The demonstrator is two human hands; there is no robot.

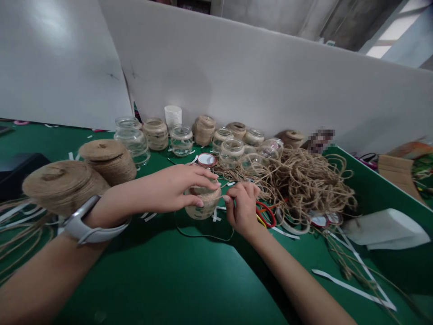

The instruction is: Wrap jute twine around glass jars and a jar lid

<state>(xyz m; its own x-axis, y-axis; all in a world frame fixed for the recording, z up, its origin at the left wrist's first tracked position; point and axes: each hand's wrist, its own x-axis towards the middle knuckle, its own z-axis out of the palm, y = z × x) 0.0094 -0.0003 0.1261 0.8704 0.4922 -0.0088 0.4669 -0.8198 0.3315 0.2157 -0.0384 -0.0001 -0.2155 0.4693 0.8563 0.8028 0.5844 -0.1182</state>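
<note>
A small glass jar (200, 211), partly wrapped in twine round its upper part, stands on the green table in front of me. My left hand (187, 186) grips it from the left, thumb at the front and fingers over the top, hiding much of the rim. Just right of the jar, my right hand (242, 208) is closed, pinching a strand of twine (220, 197) between thumb and finger. A thin loop of twine (204, 235) hangs or lies below the jar. Scissors with red handles (267, 214) lie beside my right hand.
Two big twine spools (64, 187) stand at the left. Several glass jars (181, 141), some wrapped, line the back near stacked white cups (173, 116). A tangled twine heap (314, 180) fills the right, near a white roll (389, 229) and paper strips (352, 289).
</note>
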